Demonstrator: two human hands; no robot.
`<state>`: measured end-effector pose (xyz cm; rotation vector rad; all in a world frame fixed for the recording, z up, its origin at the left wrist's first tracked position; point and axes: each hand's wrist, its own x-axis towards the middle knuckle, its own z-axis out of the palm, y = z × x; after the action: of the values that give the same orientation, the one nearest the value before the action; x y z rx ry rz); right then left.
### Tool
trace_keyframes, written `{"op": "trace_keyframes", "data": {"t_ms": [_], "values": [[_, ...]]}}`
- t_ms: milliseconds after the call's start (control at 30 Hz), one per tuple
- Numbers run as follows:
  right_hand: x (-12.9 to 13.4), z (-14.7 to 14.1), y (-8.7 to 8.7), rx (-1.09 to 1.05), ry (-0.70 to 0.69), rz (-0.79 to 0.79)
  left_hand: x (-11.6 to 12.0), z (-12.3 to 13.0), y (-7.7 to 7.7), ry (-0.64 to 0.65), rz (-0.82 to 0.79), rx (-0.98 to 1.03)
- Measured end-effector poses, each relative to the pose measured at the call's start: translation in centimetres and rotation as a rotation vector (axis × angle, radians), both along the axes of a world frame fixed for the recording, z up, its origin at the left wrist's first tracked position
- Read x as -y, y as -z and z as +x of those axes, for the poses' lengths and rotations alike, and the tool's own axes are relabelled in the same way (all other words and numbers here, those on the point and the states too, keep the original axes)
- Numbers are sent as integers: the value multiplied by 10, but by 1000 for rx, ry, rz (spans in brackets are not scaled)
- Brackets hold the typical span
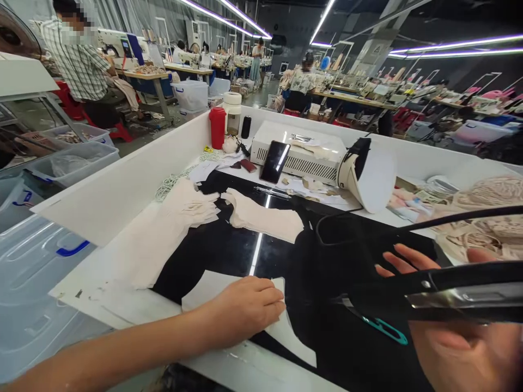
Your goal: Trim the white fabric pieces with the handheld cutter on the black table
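My left hand [249, 305] is closed, its fingers pressed together on a white cut piece [204, 286] that lies on the black table surface [327, 277]. The piece also shows beyond the fingertips, towards the table's near edge. At the right, my right hand [466, 354] is partly hidden behind a black bar [469, 294] with a shiny metal strip, close to the camera. Its upper fingers are stretched and apart; I see nothing held in them. Left of it lies a small metal-tipped tool [384, 329] with a teal looped handle.
A stack of pale cut pieces [265, 215] and a longer pale pile [171, 234] lie farther back. Behind them are a phone [275, 161], a white vented box [302, 144], a white lamp shade [371, 182] and a red bottle [217, 127]. White boards [134, 174] edge the table.
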<state>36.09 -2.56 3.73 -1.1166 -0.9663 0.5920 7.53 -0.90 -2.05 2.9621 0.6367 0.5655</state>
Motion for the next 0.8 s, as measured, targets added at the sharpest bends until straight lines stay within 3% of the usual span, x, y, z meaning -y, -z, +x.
{"op": "trace_keyframes", "data": {"t_ms": [67,167,300,467,800], "values": [[-8,-23,-18,25,-1,32,0,6,4,-31,15,22],[-16,-49,-25,17,35,104,1,14,14,-82,63,36],[-26,-63,-12,32,-46,243,5,22,24,-138,117,62],[-38,-78,4,20,-117,377,12,22,25,-164,161,171],[-54,-96,15,-107,-199,362,13,25,26,-194,195,227]]}}
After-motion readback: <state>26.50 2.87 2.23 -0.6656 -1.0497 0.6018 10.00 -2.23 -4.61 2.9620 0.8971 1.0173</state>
